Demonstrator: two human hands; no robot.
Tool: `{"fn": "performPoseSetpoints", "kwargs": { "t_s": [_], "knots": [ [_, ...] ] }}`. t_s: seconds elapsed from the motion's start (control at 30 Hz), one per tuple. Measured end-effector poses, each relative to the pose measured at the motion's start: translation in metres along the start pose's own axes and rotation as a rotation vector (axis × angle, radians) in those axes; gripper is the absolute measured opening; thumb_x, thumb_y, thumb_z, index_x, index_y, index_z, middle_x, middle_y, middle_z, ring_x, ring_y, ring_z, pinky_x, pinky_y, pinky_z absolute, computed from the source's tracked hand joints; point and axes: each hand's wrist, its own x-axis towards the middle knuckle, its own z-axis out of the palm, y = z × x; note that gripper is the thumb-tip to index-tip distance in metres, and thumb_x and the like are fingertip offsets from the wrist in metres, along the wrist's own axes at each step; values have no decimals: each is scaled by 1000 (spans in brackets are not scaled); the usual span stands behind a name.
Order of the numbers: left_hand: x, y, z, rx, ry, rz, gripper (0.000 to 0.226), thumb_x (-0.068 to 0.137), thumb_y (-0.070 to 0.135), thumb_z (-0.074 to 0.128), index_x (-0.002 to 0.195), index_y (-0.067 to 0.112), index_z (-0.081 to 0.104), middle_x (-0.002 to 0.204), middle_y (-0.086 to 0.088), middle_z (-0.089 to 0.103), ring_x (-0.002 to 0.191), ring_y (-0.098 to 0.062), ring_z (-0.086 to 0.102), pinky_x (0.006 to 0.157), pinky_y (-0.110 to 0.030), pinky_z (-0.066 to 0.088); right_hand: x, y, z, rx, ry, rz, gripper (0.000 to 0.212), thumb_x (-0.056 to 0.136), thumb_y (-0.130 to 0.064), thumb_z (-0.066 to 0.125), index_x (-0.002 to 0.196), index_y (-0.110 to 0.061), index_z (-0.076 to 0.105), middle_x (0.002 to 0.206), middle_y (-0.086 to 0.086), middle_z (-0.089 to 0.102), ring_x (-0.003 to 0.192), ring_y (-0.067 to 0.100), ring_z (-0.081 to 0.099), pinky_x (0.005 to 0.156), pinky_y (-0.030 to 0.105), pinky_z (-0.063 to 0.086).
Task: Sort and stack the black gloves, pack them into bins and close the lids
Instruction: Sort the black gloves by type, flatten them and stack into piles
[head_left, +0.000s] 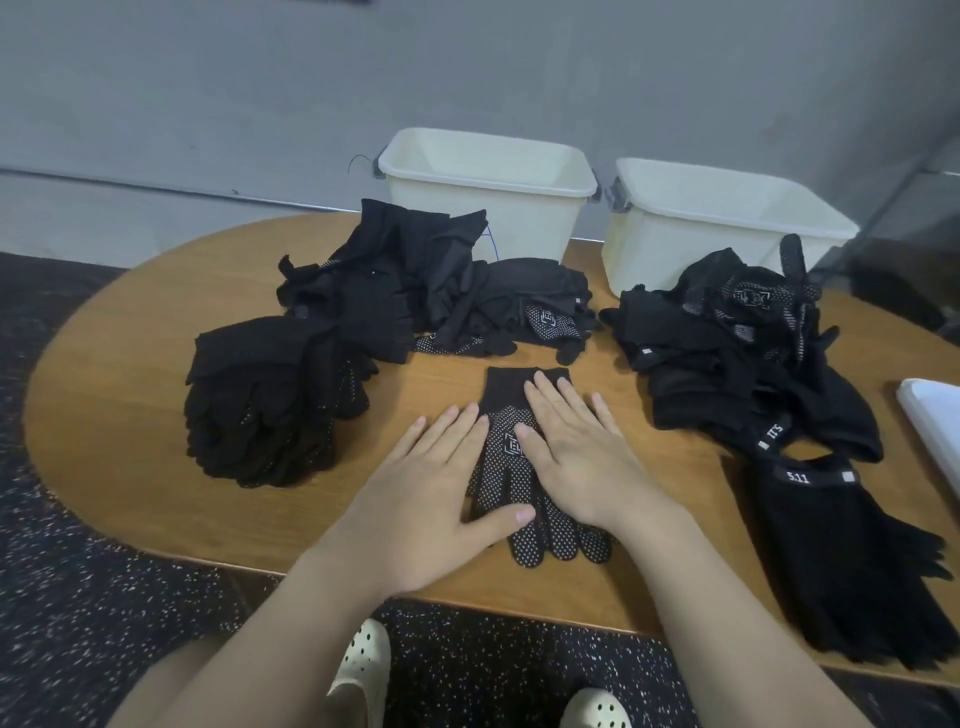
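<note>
While flat, hands (519, 467) press glove (511, 457) — centred

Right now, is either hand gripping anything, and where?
Nothing is gripped. Left hand and right hand lie flat, fingers straight, pressing the dotted glove onto the table across its palm and cuff.

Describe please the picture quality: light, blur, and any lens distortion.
Head view: soft, even indoor light with faint shadows; the wide lens bends the wooden table edge and wall line; the black glove piles lose detail; both hands, left hand and right hand, look fairly sharp, the corners softer.
</note>
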Motion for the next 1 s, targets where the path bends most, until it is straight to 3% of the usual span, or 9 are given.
{"fn": "performPoseSetpoints", "kwargs": {
  "t_s": [0.1, 0.17, 0.23, 0.33, 0.53, 0.7, 0.77, 0.87, 1.0],
  "knots": [
    [7, -5, -4, -73, 30, -48, 88, 95, 77, 13, 164, 27, -8, 170, 12, -15, 154, -2, -18, 126, -30, -12, 14, -4, -2, 51, 28, -23, 65, 108, -56, 15, 165, -26, 4, 171, -13, -7, 156, 6, -11, 126, 36, -14],
    [12, -10, -4, -92, 43, -53, 81, 96, 74, 10, 164, 32, -5, 171, 12, -12, 155, -2, -17, 128, -33, -10, 19, -4, -7, 100, 63, -15, 64, 107, -55, 26, 163, -25, 22, 171, -12, 10, 158, 7, 2, 127, 37, -9],
    [16, -16, -5, -90, 37, -49, 77, 96, 72, 9, 164, 37, -1, 172, 12, -10, 155, -3, -16, 129, -35, -8, 24, -5, -16, 168, 183, -17, 54, 106, -49, 43, 152, -22, 47, 163, -8, 37, 152, 13, 28, 128, 41, 13],
    [19, -24, -7, -87, 35, -50, 76, 97, 72, 12, 164, 37, 9, 172, 11, -9, 156, -4, -16, 129, -37, -6, 46, -14, -38, 273, 391, -57, 40, 100, -34, 62, 136, -16, 62, 136, -2, 61, 125, 16, 57, 109, 39, 45],
    [39, -30, -8, -121, 56, -61, 74, 101, 70, 16, 165, 34, 8, 172, 11, -6, 157, -5, -13, 129, -37, -5, 128, -34, -70, 309, 564, -52, 60, 96, -35, 69, 148, -16, 46, 140, 2, 56, 123, 22, 57, 101, 40, 48],
    [45, -35, -8, -117, 39, -37, 73, 101, 69, 18, 165, 34, 7, 172, 10, -5, 157, -7, -12, 129, -37, -5, 175, -37, -85, 293, 539, -69, 71, 96, -42, 69, 156, -21, 38, 145, 4, 55, 127, 24, 54, 105, 40, 47],
    [46, -36, -9, -126, 30, -39, 73, 101, 69, 19, 164, 35, 6, 172, 10, -6, 157, -8, -13, 129, -38, -5, 186, -36, -89, 240, 522, -94, 53, 97, -37, 68, 145, -21, 54, 139, 2, 62, 125, 22, 56, 106, 39, 46],
    [50, -35, -10, -136, 28, -52, 74, 101, 70, 19, 165, 35, 7, 172, 9, -6, 157, -9, -13, 129, -38, -7, 194, -36, -96, 236, 609, -105, 10, 96, -28, 65, 101, -24, 72, 100, -3, 73, 98, 22, 65, 90, 42, 54],
    [53, -33, -10, -119, 25, -57, 74, 101, 70, 18, 164, 34, 6, 173, 7, -5, 157, -11, -13, 129, -39, -9, 189, -38, -115, 387, 672, -120, 11, 93, -21, 65, 84, -28, 64, 81, -8, 68, 82, 19, 64, 81, 35, 53]
  ]
}}
